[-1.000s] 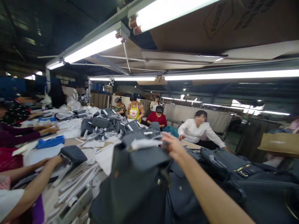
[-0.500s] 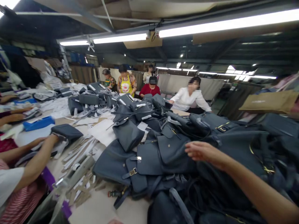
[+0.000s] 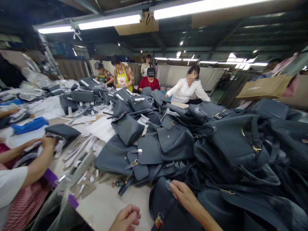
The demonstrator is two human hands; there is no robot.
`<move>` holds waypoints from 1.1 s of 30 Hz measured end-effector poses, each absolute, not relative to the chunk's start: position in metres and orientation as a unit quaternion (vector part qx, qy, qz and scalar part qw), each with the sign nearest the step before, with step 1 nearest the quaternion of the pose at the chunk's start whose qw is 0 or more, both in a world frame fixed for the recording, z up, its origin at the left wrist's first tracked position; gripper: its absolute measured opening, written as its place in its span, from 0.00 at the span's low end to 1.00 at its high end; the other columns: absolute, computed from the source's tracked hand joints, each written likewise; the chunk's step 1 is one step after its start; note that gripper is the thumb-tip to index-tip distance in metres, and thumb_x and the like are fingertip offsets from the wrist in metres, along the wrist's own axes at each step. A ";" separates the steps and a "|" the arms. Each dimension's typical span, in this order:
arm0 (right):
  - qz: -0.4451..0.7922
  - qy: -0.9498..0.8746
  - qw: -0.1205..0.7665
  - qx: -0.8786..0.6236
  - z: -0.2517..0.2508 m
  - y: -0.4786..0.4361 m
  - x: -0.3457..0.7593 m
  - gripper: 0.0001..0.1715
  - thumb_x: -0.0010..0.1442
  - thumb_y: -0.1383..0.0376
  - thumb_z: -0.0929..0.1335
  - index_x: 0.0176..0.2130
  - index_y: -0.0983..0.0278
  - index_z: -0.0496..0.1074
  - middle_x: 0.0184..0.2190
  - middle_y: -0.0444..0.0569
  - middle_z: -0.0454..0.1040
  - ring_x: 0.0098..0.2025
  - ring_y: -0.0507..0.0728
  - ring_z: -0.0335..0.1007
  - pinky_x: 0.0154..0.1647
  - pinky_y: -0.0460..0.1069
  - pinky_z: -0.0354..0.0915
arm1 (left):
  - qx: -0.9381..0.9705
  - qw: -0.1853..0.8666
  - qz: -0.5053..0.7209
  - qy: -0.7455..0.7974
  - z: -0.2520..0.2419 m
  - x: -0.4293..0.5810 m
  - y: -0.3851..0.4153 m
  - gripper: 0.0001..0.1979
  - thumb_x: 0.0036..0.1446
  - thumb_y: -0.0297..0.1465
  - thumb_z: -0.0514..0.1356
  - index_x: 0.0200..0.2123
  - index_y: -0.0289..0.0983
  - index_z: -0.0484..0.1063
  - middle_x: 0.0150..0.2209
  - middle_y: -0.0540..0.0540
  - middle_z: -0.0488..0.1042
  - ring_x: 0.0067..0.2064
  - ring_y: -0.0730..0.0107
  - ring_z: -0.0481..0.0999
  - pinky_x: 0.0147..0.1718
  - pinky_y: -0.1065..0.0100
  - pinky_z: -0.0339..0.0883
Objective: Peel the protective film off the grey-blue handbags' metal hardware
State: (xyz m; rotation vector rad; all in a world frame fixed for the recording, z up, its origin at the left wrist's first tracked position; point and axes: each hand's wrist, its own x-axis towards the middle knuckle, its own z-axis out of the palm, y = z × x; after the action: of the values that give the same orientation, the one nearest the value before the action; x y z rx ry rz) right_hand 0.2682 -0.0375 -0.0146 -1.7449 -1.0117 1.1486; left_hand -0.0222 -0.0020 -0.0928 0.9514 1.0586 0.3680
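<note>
My right hand is closed in the lower middle, over a dark blue leather bag with a gold clasp. Its fingertips pinch the plastic-wrapped handle of that bag, most of which the hand hides. At the bottom edge, my left hand hovers above the pale tabletop, left of the bag; its fingers are loosely bent, with nothing in them. Just beyond lie a dark blue backpack with a gold buckle and a small tag-like piece on a strap.
A large heap of dark blue bags fills the right and middle. Paper strips and scraps lie on the left beside a grey machine arm. A co-worker's hands hold a dark piece there; a blue tray is near. Several people work behind.
My right hand has come down and left from the heap to the nearest bag and taken hold of its wrapped handle. My left hand has risen further into view.
</note>
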 end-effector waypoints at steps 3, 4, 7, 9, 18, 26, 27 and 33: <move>0.480 -0.396 0.397 -0.675 0.002 -0.043 0.272 0.29 0.51 0.40 0.66 0.21 0.59 0.55 0.17 0.34 0.47 0.19 0.48 0.42 0.20 0.46 0.40 | 0.459 0.711 0.193 0.496 -0.092 -0.021 -0.003 0.27 0.42 0.50 0.67 0.42 0.39 0.74 0.47 0.41 0.75 0.45 0.57 0.73 0.41 0.63 0.65; 0.486 -0.397 0.394 -0.672 0.007 -0.047 0.273 0.29 0.52 0.40 0.66 0.22 0.58 0.55 0.17 0.34 0.45 0.19 0.48 0.40 0.19 0.46 0.39 | 0.466 0.706 0.198 0.495 -0.092 -0.019 -0.003 0.28 0.42 0.50 0.67 0.43 0.39 0.73 0.49 0.41 0.74 0.47 0.55 0.72 0.43 0.62 0.65; 0.480 -0.417 0.396 -0.663 0.017 -0.058 0.263 0.29 0.53 0.42 0.67 0.21 0.59 0.54 0.19 0.36 0.47 0.21 0.49 0.42 0.20 0.46 0.40 | 0.469 0.704 0.220 0.486 -0.096 -0.010 -0.006 0.31 0.42 0.52 0.68 0.46 0.39 0.72 0.51 0.39 0.73 0.51 0.53 0.71 0.46 0.61 0.64; 0.468 -0.433 0.404 -0.656 0.022 -0.063 0.241 0.28 0.54 0.44 0.67 0.21 0.60 0.56 0.20 0.37 0.50 0.23 0.49 0.45 0.21 0.47 0.43 | 0.452 0.720 0.238 0.470 -0.103 -0.003 -0.006 0.36 0.37 0.55 0.69 0.47 0.40 0.71 0.49 0.39 0.74 0.50 0.53 0.71 0.45 0.62 0.64; 0.537 -0.470 0.437 -0.548 0.095 -0.039 0.149 0.24 0.58 0.49 0.65 0.21 0.61 0.59 0.15 0.35 0.52 0.18 0.47 0.45 0.18 0.45 0.43 | 0.472 0.658 0.311 0.496 -0.088 -0.033 0.011 0.41 0.30 0.55 0.72 0.47 0.40 0.71 0.42 0.42 0.77 0.49 0.47 0.73 0.46 0.57 0.67; 0.672 -0.438 0.495 -0.333 0.214 -0.029 0.186 0.21 0.53 0.50 0.73 0.24 0.62 0.67 0.11 0.31 0.49 0.13 0.43 0.38 0.13 0.42 0.39 | 0.504 0.571 0.370 0.532 0.053 -0.073 -0.010 0.37 0.40 0.52 0.69 0.52 0.38 0.74 0.56 0.42 0.73 0.61 0.41 0.64 0.63 0.49 0.52; 0.664 -0.439 0.505 -0.334 0.220 -0.023 0.192 0.20 0.52 0.52 0.74 0.24 0.62 0.67 0.11 0.31 0.48 0.13 0.43 0.38 0.13 0.42 0.39 | 0.506 0.549 0.385 0.543 0.066 -0.073 -0.012 0.37 0.41 0.52 0.68 0.52 0.38 0.74 0.56 0.42 0.73 0.61 0.41 0.64 0.64 0.49 0.51; 0.497 -0.461 0.516 -0.524 0.160 0.029 0.219 0.26 0.48 0.46 0.72 0.21 0.61 0.62 0.13 0.33 0.55 0.14 0.44 0.43 0.15 0.42 0.44 | 0.542 0.562 0.348 0.518 0.052 -0.035 -0.002 0.29 0.48 0.49 0.63 0.46 0.34 0.77 0.48 0.40 0.79 0.54 0.43 0.72 0.58 0.51 0.62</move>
State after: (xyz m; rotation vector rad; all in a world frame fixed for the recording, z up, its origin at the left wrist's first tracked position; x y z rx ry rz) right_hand 0.2186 0.0287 0.1599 -1.2578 -1.1076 1.1930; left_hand -0.0350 -0.0024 0.0516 1.2766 1.2207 0.8191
